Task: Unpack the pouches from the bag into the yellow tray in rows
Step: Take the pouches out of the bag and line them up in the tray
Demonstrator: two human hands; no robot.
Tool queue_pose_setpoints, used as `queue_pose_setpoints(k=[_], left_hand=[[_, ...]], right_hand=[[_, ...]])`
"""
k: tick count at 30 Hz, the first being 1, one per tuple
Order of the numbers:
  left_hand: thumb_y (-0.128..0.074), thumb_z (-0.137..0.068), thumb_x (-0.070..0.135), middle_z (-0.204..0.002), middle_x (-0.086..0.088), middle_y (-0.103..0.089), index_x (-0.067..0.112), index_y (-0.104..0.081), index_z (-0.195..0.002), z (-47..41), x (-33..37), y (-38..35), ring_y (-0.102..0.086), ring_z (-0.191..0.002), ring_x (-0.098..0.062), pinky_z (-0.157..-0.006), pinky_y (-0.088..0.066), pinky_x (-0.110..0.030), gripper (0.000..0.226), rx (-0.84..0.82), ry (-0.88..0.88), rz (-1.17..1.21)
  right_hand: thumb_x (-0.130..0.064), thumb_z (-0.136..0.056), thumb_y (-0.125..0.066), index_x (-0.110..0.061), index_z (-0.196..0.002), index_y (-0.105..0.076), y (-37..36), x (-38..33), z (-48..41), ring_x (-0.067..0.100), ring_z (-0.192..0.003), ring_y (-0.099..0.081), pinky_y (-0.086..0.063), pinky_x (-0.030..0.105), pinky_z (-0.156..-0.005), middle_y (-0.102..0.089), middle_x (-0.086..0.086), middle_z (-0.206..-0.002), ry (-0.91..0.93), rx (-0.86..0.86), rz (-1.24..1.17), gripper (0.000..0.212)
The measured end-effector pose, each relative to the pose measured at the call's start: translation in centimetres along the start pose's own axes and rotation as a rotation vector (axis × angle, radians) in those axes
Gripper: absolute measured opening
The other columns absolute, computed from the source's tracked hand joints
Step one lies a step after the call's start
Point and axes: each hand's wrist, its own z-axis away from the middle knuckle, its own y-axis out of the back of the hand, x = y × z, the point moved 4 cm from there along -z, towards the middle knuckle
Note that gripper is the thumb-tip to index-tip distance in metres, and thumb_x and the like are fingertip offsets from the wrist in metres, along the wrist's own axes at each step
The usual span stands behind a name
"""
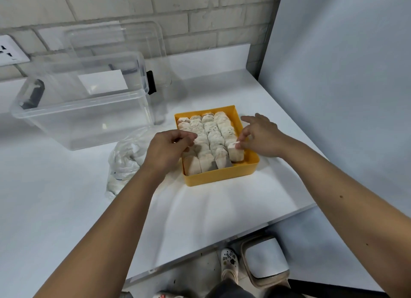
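The yellow tray (pixel 222 177) sits mid-table, filled with several rows of beige paper pouches (pixel 213 130) standing side by side. My right hand (pixel 258 137) hovers over the tray's right side and pinches the top of a pouch (pixel 235 154) in the rightmost row. My left hand (pixel 169 148) is over the tray's left edge, fingers curled onto the pouches of the left row; whether it grips one is hidden. The clear plastic bag (pixel 124 162) lies crumpled to the left of the tray.
A large clear plastic storage box (pixel 82 110) stands at the back left, its lid (pixel 115 39) leaning on the brick wall. A grey partition (pixel 347 75) borders the table on the right. The table's front edge runs diagonally; a bin (pixel 264 262) stands on the floor below.
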Motion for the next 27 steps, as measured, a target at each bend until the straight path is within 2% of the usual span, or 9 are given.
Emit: queue_pose_setpoints(k=[3, 9, 11, 13, 15, 17, 19, 23, 27], left_hand=[[-0.068, -0.092, 0.022, -0.084, 0.002, -0.074, 0.017, -0.077, -0.097, 0.4, -0.3, 0.6, -0.065, -0.073, -0.009, -0.073, -0.053, -0.025, 0.012, 0.024, 0.026, 0.004], [-0.066, -0.093, 0.022, -0.089, 0.005, -0.075, 0.020, -0.077, -0.100, 0.8, 0.1, 4.0, -0.068, -0.077, -0.009, -0.071, -0.053, -0.025, 0.013, 0.109, 0.002, -0.061], [-0.067, -0.092, 0.025, -0.089, 0.011, -0.074, 0.027, -0.077, -0.096, 0.9, 0.1, 6.9, -0.066, -0.078, -0.006, -0.069, -0.049, -0.021, 0.011, 0.213, -0.021, -0.143], [-0.068, -0.090, 0.026, -0.092, 0.011, -0.072, 0.031, -0.076, -0.094, 1.0, -0.2, 9.8, -0.063, -0.075, -0.003, -0.063, -0.045, -0.012, 0.010, 0.336, -0.022, -0.253], [-0.068, -0.089, 0.026, -0.104, 0.004, -0.070, 0.031, -0.075, -0.097, 1.0, -1.1, 11.8, -0.062, -0.075, -0.012, -0.059, -0.044, -0.015, 0.012, 0.411, 0.006, -0.394], [-0.070, -0.087, 0.029, -0.118, -0.001, -0.064, 0.033, -0.075, -0.101, 0.8, -2.5, 12.2, -0.063, -0.092, -0.022, -0.073, -0.045, -0.026, 0.015, 0.405, 0.059, -0.567], [-0.071, -0.084, 0.037, -0.125, -0.005, -0.057, 0.036, -0.073, -0.105, 0.8, -3.8, 11.7, -0.062, -0.104, -0.029, -0.081, -0.047, -0.033, 0.021, 0.359, 0.160, -0.670], [-0.072, -0.082, 0.046, -0.127, -0.007, -0.047, 0.036, -0.063, -0.123, 0.9, -5.6, 9.9, -0.062, -0.106, -0.032, -0.080, -0.045, -0.034, 0.043, 0.260, 0.343, -0.740], [-0.077, -0.079, 0.027, -0.137, -0.007, -0.046, 0.027, -0.055, -0.138, 0.6, -6.3, 10.0, -0.059, -0.116, -0.029, -0.083, -0.043, -0.033, 0.063, 0.220, 0.276, -0.742]], right_hand=[[-0.043, -0.090, -0.064, -0.025, -0.104, -0.074, -1.3, 0.2, -0.7, 0.030, -0.150, 0.009, -0.001, 0.053, -0.118, -0.008, 0.001, -0.164, -0.011, -0.020, 0.070, 0.025], [-0.044, -0.089, -0.064, -0.029, -0.110, -0.067, -2.1, -0.6, -1.6, 0.032, -0.150, 0.007, 0.004, 0.055, -0.117, -0.013, 0.006, -0.163, -0.058, 0.080, 0.136, 0.026], [-0.039, -0.088, -0.067, -0.030, -0.116, -0.062, -1.8, -2.2, -1.5, 0.030, -0.150, -0.004, -0.001, 0.052, -0.117, -0.024, 0.005, -0.159, -0.024, 0.169, 0.106, 0.030], [-0.032, -0.088, -0.068, -0.029, -0.113, -0.065, -1.4, -5.3, -1.1, 0.023, -0.143, -0.026, -0.017, 0.044, -0.115, -0.042, 0.000, -0.148, 0.116, 0.306, -0.014, 0.026], [-0.024, -0.089, -0.067, -0.026, -0.107, -0.068, -1.8, -9.4, -0.9, 0.018, -0.126, -0.047, -0.033, 0.036, -0.106, -0.057, -0.004, -0.131, 0.298, 0.344, -0.213, 0.018], [-0.018, -0.092, -0.064, -0.022, -0.105, -0.070, -2.8, -13.3, -1.2, 0.014, -0.109, -0.057, -0.040, 0.025, -0.093, -0.064, -0.005, -0.115, 0.423, 0.270, -0.365, 0.016], [-0.015, -0.095, -0.060, -0.019, -0.109, -0.071, -4.4, -16.3, -1.9, 0.012, -0.104, -0.060, -0.040, 0.019, -0.087, -0.067, -0.005, -0.112, 0.488, 0.144, -0.390, 0.019], [-0.017, -0.096, -0.057, -0.023, -0.112, -0.072, -6.9, -19.0, -3.3, 0.016, -0.107, -0.062, -0.046, 0.025, -0.090, -0.070, -0.003, -0.115, 0.482, -0.071, -0.246, 0.023], [-0.013, -0.095, -0.057, -0.018, -0.111, -0.074, -7.2, -19.3, -3.0, 0.012, -0.108, -0.061, -0.046, 0.024, -0.093, -0.071, -0.003, -0.115, 0.469, -0.118, -0.313, 0.023]])
